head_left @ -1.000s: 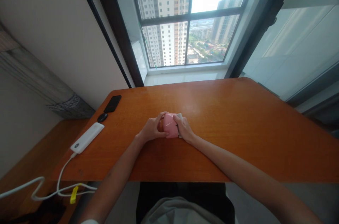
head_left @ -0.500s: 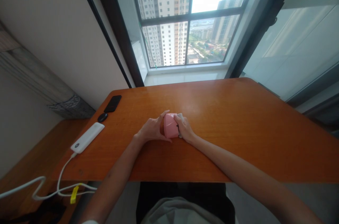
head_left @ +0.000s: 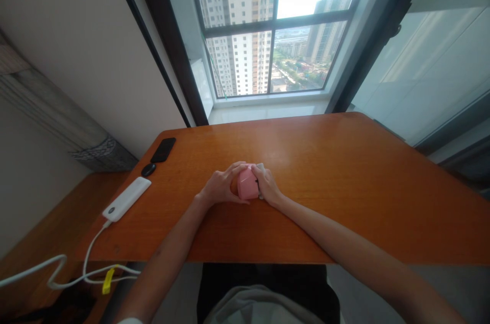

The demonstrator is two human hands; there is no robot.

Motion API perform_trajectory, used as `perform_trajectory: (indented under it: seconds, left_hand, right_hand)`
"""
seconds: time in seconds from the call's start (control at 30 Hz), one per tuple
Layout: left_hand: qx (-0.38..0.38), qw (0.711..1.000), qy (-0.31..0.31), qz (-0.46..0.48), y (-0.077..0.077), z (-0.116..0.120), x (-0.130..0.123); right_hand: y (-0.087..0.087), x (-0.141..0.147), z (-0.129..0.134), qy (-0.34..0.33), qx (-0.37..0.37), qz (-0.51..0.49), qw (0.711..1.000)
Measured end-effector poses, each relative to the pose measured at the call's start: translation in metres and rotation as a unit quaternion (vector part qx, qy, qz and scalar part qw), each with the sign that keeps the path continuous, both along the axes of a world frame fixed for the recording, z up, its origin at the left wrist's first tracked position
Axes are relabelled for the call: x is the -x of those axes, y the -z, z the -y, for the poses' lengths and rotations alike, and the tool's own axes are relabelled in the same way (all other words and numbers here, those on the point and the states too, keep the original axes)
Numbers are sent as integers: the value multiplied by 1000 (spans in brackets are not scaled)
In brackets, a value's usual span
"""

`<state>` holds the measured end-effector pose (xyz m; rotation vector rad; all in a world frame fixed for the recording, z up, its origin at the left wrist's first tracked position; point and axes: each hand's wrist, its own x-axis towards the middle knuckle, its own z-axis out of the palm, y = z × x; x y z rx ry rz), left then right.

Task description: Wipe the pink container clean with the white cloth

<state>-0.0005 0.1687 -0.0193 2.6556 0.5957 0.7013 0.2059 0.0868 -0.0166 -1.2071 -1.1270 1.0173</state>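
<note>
A small pink box-like object [head_left: 248, 184] with slanted faces and a small dark mark on its right side is held just above or on the wooden table [head_left: 329, 181]. Around its left side curves my left hand [head_left: 221, 186], fingers along the far edge and thumb along the near edge. My right hand [head_left: 269, 189] grips the right side, its thumb over the top. Between the right palm and the pink object a pale grey piece [head_left: 261, 166] sticks out; whether it is a cloth or part of the object I cannot tell.
Toward the table's left edge lie a black phone [head_left: 163, 150], a round black item [head_left: 148, 169] and a white power bank [head_left: 127, 199]. A white cable [head_left: 89, 254] with a yellow tag [head_left: 107, 281] hangs off the near left corner. Beyond the table is a window [head_left: 271, 53].
My left fingers have closed in over the far edge of the pink object, and its thumb has shifted slightly. The right hand has barely moved.
</note>
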Motion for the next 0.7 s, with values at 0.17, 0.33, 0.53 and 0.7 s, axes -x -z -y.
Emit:
perform_trajectory:
  seconds: [0.17,0.33,0.53,0.7]
  left_hand:
    - [-12,1000,0,6,0,0,0]
    - [-37,999,-1,12,-3,2,0]
    - [-6,1000,-5,30,-5,3,-2]
    - [24,999,-20,35,-7,6,-3]
  right_hand:
    - [-3,0,0,-5,-2,5,1000]
    - [-2,-1,-1,-3,8,0,1000]
    - [3,-2,-2,13,-3,17,1000]
    - [2,-3,-2,24,-12,33,999]
